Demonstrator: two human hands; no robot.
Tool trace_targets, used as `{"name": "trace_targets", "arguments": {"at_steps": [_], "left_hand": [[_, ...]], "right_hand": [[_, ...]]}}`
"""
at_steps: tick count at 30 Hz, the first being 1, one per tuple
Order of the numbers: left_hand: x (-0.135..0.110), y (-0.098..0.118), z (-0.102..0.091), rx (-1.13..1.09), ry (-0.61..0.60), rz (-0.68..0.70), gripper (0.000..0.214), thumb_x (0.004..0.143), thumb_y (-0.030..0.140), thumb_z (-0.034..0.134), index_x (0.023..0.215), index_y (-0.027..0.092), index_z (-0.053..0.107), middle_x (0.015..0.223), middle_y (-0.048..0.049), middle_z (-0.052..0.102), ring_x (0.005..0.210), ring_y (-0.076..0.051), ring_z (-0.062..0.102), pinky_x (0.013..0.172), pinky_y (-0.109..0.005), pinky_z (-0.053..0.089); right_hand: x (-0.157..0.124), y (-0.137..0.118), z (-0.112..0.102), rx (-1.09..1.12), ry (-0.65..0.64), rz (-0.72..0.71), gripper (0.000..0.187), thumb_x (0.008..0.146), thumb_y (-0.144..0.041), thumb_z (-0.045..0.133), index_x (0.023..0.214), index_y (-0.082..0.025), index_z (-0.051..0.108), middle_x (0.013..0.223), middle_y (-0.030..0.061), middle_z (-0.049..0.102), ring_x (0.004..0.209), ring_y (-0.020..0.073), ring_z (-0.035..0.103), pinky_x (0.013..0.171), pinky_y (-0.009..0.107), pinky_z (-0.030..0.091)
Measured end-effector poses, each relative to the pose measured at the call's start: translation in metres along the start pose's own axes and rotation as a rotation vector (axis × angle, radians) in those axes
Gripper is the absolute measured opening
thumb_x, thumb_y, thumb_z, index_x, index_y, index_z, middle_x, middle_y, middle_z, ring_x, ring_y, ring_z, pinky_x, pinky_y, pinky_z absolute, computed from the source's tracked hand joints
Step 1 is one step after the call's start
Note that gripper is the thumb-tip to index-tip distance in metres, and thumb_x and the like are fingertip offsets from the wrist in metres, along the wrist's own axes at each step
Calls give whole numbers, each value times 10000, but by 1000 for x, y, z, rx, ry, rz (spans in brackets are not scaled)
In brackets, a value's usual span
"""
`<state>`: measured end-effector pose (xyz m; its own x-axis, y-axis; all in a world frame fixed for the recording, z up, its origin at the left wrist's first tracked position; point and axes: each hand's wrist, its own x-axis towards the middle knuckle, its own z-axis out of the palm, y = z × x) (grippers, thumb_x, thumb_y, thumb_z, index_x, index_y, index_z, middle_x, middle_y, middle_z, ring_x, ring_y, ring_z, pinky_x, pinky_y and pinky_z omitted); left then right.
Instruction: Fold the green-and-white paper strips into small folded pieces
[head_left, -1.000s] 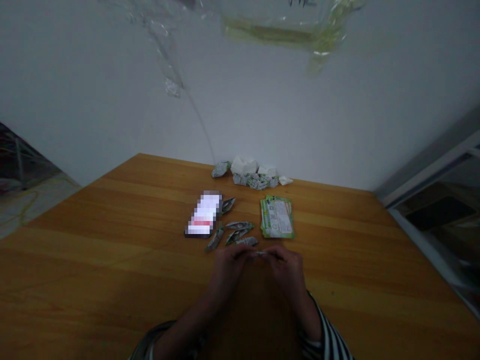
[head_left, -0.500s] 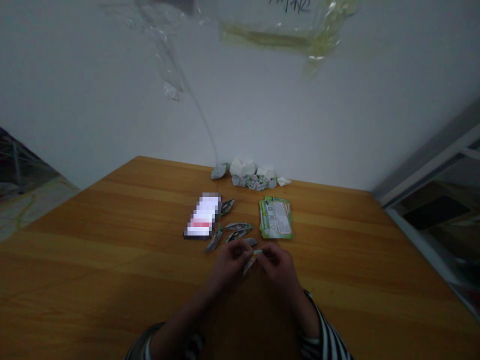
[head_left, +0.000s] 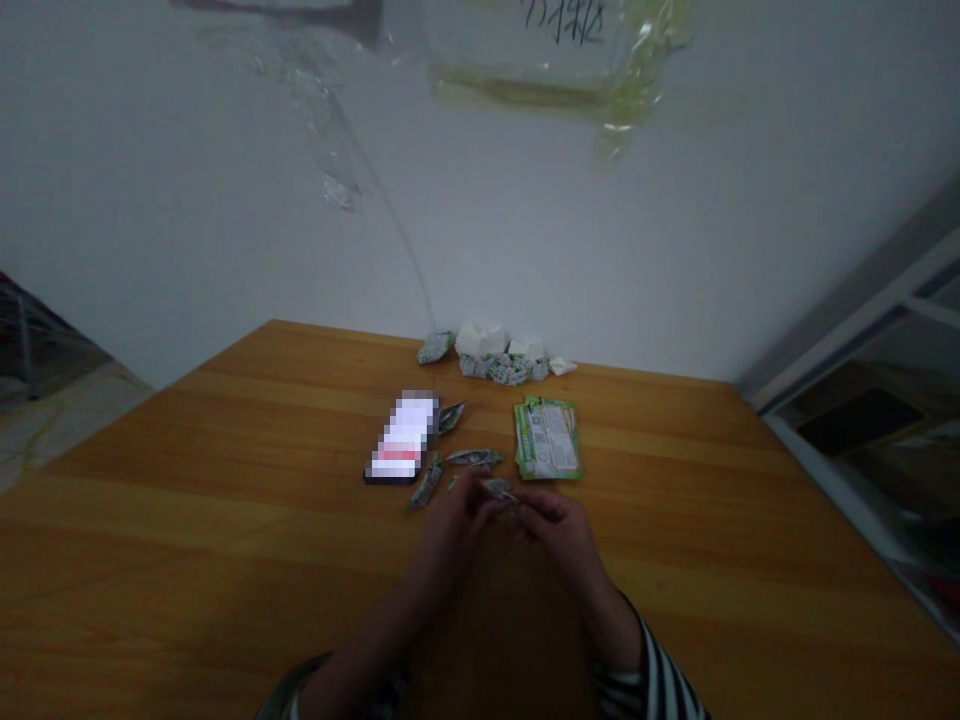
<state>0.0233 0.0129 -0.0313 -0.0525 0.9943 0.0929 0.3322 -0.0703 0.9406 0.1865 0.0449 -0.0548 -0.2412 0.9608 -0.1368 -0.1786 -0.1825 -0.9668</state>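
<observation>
My left hand [head_left: 455, 520] and my right hand [head_left: 561, 522] meet over the table, thumbs and fingers pinched. Between their fingertips is a small folded printed paper [head_left: 511, 498], blurred and partly covered by the fingers. Just beyond the hands, several narrow folded paper pieces lie on the wood, among them one long piece [head_left: 474, 457] and a slanted piece [head_left: 427, 482] near my left hand. Part of this group is hidden behind my left fingers. Past my right hand rests a stack of green and white printed cards [head_left: 551, 442].
A phone with a lit, blurred-out screen [head_left: 405, 435] lies left of the papers, a folded piece [head_left: 451, 417] beside it. Crumpled printed wrappers [head_left: 504, 367] and white crumpled paper [head_left: 481, 338] line the wall end of the wooden table [head_left: 225, 480]. A shelf frame [head_left: 832, 500] stands right.
The held paper, earlier showing a yellow and white strip slanting down between my hands, is now less visible. My left fingers have shifted slightly forward over the loose pieces. The view has tilted slightly.
</observation>
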Motion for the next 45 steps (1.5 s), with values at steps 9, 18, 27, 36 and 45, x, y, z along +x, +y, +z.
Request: {"name": "trace_targets", "arguments": {"at_steps": [9,18,27,36,45], "left_hand": [[6,5,2,-30,39,-70,320,825,384,564,596,167,620,626,-1,592,643,-165,556,598,-243,422],[3,1,2,-423,-111,-342,299,793,434,587,701,164,679,635,1,638,583,-146,553,549,-235,399],[5,0,4,-402,63,-108,327,730,321,723,1019,189,646,706,10,684,652,-156,646,619,-254,501],[4,-10,-1,-216,14,-87,271,665,223,765,935,195,767,950,-67,772,884,-254,718,823,-375,571],[-2,-8,0,216,74,165,213,788,128,603,894,219,765,854,-52,760,769,-209,705,711,-320,560]], "right_hand": [[-4,1,2,-241,21,-66,149,661,-283,770,675,-149,706,566,-3,679,491,133,614,485,214,497],[-10,-14,-1,-490,-33,-462,389,715,-136,719,1085,-257,725,933,45,760,774,196,706,729,291,568],[-5,-4,-4,-399,-15,-383,216,712,-163,722,914,-211,782,879,86,756,765,218,711,692,313,586],[-4,-8,-5,-379,-13,-438,208,713,-187,749,919,-197,772,888,83,743,788,211,703,697,302,584],[-11,-5,-6,-824,24,-812,229,927,-187,497,966,-194,722,836,77,709,767,187,660,695,298,552]]}}
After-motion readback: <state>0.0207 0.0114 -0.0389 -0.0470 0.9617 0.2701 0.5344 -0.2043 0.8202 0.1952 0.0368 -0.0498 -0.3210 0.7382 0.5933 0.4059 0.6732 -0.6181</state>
